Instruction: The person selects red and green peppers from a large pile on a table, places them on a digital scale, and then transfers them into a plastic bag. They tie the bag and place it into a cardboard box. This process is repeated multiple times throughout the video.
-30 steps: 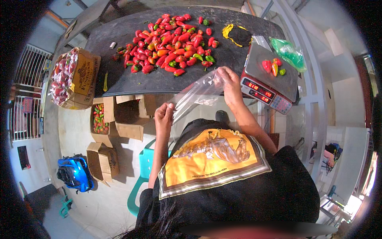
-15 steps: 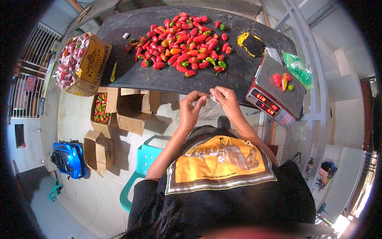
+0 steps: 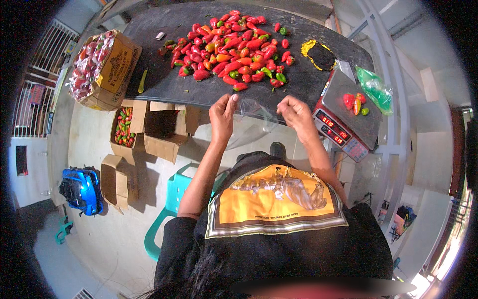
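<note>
A thin clear plastic bag [image 3: 256, 118] hangs spread between my two hands at the table's near edge. My left hand [image 3: 222, 117] is closed on one side of it, thumb pointing up. On the opposite side, my right hand [image 3: 298, 115] has its fingers curled at the bag's rim; the exact pinch is hard to see. Just beyond lies a big pile of red peppers [image 3: 231, 50], with some orange and green ones. To the right stands a red digital scale [image 3: 338, 130], its steel pan carrying several red, orange and green peppers [image 3: 356, 102].
A carton [image 3: 117, 70] filled with bagged red produce sits at the table's left end. Green plastic [image 3: 374, 89] and a black, yellow-edged item [image 3: 318, 54] lie at the right. Below are open cartons [image 3: 162, 137], one holding peppers, a teal chair [image 3: 174, 192] and a blue bag [image 3: 82, 192].
My hands have moved apart, the left one leftward and the right one rightward. The clear bag, bunched between my fingers before, is now spread wide. The view has shifted slightly.
</note>
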The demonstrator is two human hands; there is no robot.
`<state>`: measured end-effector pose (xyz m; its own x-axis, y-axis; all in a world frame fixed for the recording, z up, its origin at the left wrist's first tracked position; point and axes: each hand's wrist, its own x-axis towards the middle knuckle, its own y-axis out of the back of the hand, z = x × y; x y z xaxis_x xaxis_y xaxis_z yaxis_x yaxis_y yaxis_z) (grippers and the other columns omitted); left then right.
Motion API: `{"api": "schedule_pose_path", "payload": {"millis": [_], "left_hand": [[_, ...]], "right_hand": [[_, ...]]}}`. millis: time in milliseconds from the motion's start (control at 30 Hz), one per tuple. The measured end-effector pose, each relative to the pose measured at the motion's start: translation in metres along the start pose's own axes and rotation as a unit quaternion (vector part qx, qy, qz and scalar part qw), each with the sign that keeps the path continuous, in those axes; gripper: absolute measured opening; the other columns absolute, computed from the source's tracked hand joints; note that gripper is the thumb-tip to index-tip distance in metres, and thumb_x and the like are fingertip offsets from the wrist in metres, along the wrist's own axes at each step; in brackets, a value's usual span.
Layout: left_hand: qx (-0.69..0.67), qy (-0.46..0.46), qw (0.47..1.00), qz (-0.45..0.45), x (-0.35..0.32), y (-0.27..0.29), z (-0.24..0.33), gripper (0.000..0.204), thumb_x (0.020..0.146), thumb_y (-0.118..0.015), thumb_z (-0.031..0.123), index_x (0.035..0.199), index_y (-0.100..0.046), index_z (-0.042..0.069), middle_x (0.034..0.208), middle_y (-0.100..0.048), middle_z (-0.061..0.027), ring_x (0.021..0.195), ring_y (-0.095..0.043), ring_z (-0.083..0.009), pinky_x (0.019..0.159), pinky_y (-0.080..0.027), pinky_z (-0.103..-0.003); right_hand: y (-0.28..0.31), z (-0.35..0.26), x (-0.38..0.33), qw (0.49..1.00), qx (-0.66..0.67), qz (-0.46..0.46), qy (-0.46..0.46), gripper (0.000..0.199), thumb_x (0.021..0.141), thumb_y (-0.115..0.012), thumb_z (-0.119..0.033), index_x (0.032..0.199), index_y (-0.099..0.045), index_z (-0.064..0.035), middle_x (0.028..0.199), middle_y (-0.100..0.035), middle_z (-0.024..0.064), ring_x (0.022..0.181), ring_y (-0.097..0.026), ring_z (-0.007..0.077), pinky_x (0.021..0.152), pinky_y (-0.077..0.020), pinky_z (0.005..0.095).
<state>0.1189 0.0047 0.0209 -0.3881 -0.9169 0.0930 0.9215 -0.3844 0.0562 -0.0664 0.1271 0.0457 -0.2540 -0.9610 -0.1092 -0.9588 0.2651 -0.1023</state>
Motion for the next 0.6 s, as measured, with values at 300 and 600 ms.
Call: {"api": "schedule_pose_path", "payload": {"millis": [300, 600], "left_hand": [[0.033, -0.056, 0.998, -0.004, 0.0, -0.004, 0.015, 0.035, 0.092, -0.058, 0.024, 0.071, -0.046, -0.001, 0.062, -0.04, 0.0021, 0.062, -0.035, -0.0068, 0.053, -0.034, -0.026], [-0.124, 0.055, 0.986, -0.098, 0.006, 0.013, 0.015, 0.028, 0.092, -0.06, 0.023, 0.071, -0.047, 0.008, 0.065, -0.042, 0.0077, 0.06, -0.035, -0.0031, 0.051, -0.027, -0.021]], "right_hand": [[-0.037, -0.037, 0.035, 0.966, -0.197, -0.033, 0.162, 0.024, 0.089, -0.059, -0.028, 0.091, -0.06, -0.0035, 0.084, -0.062, 0.0026, 0.085, -0.059, 0.0121, 0.074, -0.0461, 0.0267], [-0.052, -0.016, 0.051, 0.98, -0.165, -0.054, 0.094, 0.025, 0.089, -0.059, -0.021, 0.074, -0.053, -0.0016, 0.059, -0.049, 0.0005, 0.052, -0.046, 0.0067, 0.048, -0.0376, 0.0258]]}}
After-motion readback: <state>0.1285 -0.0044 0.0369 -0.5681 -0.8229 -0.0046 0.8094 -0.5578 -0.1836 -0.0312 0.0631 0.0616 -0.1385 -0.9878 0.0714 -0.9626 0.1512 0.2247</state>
